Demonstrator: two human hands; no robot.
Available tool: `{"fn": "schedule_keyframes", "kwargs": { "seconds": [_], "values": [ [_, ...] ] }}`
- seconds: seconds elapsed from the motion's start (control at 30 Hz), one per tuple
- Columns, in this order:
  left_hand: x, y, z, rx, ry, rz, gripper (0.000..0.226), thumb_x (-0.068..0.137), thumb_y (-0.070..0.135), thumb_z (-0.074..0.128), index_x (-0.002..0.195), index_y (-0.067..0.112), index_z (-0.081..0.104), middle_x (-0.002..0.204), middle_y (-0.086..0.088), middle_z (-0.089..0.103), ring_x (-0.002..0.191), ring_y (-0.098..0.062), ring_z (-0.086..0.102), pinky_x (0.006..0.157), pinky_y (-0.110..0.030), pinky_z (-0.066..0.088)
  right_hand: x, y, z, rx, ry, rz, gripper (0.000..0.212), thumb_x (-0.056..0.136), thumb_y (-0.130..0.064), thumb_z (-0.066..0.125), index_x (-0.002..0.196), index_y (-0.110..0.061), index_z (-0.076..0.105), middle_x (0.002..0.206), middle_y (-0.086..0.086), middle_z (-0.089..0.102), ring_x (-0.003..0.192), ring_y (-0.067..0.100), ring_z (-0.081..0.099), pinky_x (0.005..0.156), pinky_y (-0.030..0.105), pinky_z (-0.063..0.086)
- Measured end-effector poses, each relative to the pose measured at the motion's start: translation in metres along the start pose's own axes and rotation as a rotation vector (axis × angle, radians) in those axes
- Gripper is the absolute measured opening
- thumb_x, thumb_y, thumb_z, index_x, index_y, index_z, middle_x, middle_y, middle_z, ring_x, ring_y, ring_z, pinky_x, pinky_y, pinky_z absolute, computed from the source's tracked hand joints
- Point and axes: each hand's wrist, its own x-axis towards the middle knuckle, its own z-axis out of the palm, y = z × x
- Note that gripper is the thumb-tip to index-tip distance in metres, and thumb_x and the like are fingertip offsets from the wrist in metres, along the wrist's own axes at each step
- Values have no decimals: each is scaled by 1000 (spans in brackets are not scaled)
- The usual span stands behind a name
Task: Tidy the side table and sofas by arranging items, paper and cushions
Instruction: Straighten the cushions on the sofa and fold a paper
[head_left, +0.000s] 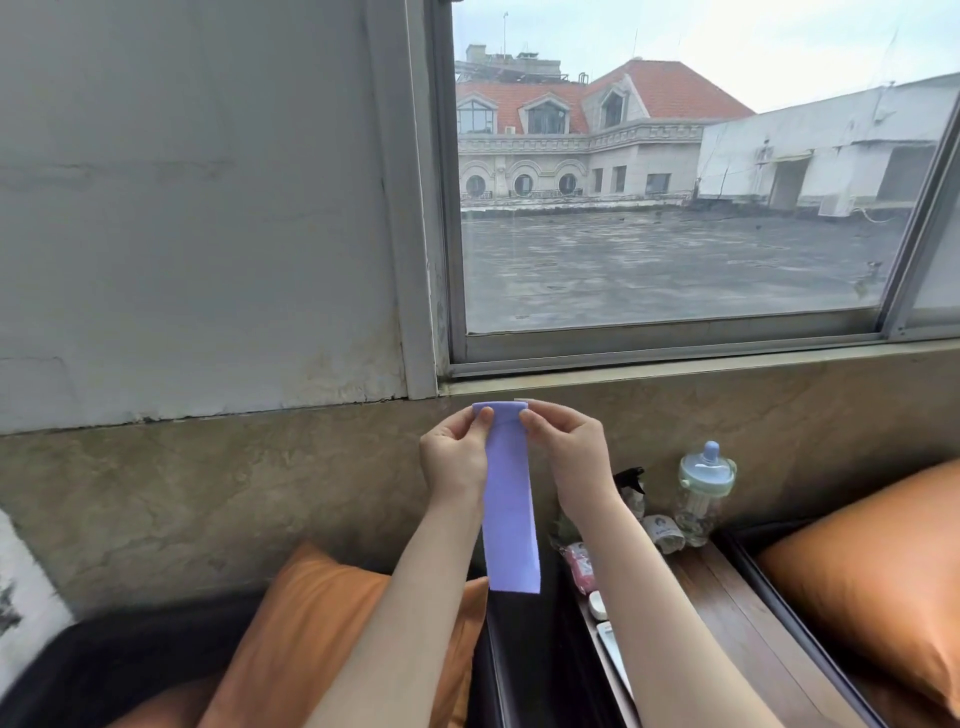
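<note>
A long, narrow strip of lilac paper (509, 499) hangs straight down in front of me. My left hand (454, 457) pinches its top left corner and my right hand (566, 452) pinches its top right corner, both raised at the height of the stone ledge under the window. Below my left forearm an orange cushion (311, 634) lies on the dark sofa. A second orange cushion (878, 582) lies on the sofa at the right. The wooden side table (727, 613) stands between them, partly hidden by my right forearm.
On the side table stand a clear bottle with a blue lid (704, 493), a dark spray bottle (631, 483), a small white jar (662, 532), a pink packet (579, 566) and white flat items (605, 629). A stone wall and a window lie behind.
</note>
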Motion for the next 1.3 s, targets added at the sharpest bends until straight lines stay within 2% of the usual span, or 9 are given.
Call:
{"fn": "schedule_keyframes", "kwargs": {
  "seconds": [0.27,0.43,0.53,0.63,0.73,0.9,0.97,1.1,1.3],
  "values": [
    [-1,-6,-1,55,-7,80,30,91,0,57,78,24,70,75,4,68,77,-17,60,76,-32,50,2,10,5,-109,15,19,16,90,-4,57,100,-7,70,81,-5,69,75,6,62,69,12,49],
    [-2,-9,2,223,-35,151,18,95,7,52,104,11,67,91,2,65,87,-14,59,70,-14,44,0,8,11,-221,58,-38,18,93,-5,53,98,-11,69,81,-4,65,72,4,56,62,9,42],
    [-3,-12,3,246,-40,182,23,93,8,56,114,10,65,96,2,65,93,-12,60,80,-19,45,-1,8,13,-329,31,-103,20,93,-4,52,102,-7,69,84,-1,62,76,7,55,66,15,41],
    [-4,-12,2,215,-36,205,22,91,3,56,90,20,70,83,4,68,82,-11,60,79,-27,48,-2,6,10,-319,57,-149,24,89,2,54,86,-16,70,77,-5,62,68,-1,55,63,13,41],
    [-4,-7,-1,99,-62,63,19,91,6,59,84,18,72,85,-5,71,89,-22,64,85,-36,51,-5,3,5,-206,77,-161,34,85,8,57,74,-22,69,75,-8,64,61,-9,57,60,7,42],
    [-5,1,-1,-41,-140,-48,33,93,10,57,67,19,76,76,-2,73,92,-27,63,95,-44,49,-6,-1,0,-147,22,-207,38,82,15,56,85,-20,70,80,-6,65,67,-9,60,63,8,45],
    [-2,1,0,-45,-82,-33,24,90,3,60,76,19,72,80,-6,70,90,-28,62,95,-47,49,-5,-1,-2,-186,-34,-177,36,84,13,55,90,-19,70,82,-4,67,70,-8,60,66,9,46],
    [-4,-1,-3,84,-30,80,15,90,3,60,91,15,70,92,-7,70,87,-20,64,80,-30,54,-4,2,-4,-275,-72,-111,21,90,-3,58,104,-11,70,88,-6,69,77,-4,61,70,8,46],
    [-6,-6,-4,224,-33,155,17,90,11,63,105,6,68,89,0,67,81,-12,62,73,-19,50,-3,4,-5,-246,55,-127,22,85,5,61,95,-13,70,79,-13,66,71,-7,62,67,7,47]
  ]
}}
